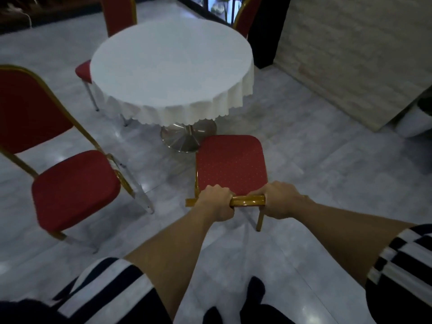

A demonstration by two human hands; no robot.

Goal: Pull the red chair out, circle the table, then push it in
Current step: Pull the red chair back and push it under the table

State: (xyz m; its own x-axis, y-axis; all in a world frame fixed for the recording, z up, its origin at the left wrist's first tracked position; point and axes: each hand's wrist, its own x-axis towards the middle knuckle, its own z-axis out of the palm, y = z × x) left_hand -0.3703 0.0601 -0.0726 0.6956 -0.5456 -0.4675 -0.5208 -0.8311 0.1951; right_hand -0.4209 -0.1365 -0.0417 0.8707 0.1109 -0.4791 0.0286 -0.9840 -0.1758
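A red chair (230,163) with a gold frame stands just in front of me, its dotted seat facing the round table (170,66). The seat's front edge sits near the table's steel pedestal base (187,139), outside the white cloth's hem. My left hand (216,201) and my right hand (278,198) both grip the top rail of the chair's back, one at each end, with the gold rail showing between them. My feet are at the bottom of the view.
Another red chair (70,183) stands at the left, turned sideways. Two more red chairs (119,12) are at the table's far side. A pale stone wall (350,54) runs along the right. Grey tiled floor lies all around.
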